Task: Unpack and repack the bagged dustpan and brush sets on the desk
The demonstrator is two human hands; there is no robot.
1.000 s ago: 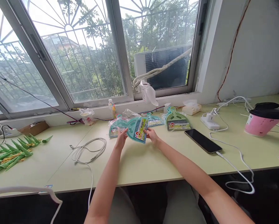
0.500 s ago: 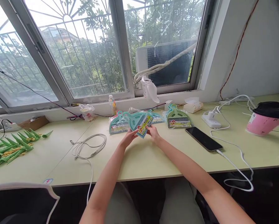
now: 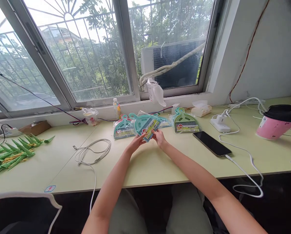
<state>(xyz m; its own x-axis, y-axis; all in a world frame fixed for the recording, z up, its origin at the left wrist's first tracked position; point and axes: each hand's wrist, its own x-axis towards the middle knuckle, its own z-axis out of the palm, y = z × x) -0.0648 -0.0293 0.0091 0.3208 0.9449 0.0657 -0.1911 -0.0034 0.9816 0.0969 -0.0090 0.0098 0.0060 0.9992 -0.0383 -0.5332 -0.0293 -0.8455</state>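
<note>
Both my hands hold one teal mini dustpan set in clear wrapping, lifted just above the pale green table. My left hand pinches its lower left edge by the coloured label. My right hand grips the lower right corner. Behind it on the table lie another teal dustpan set, a third teal one partly hidden, and a green dustpan set.
A black phone on a white cable lies right of my hands, with a power strip and a pink cup beyond. A coiled white cable and green plastic cones lie left. A small bottle stands on the sill.
My hands have drawn together at the lower end of the teal dustpan set and raised it, tilting it more upright. The view has shifted slightly.
</note>
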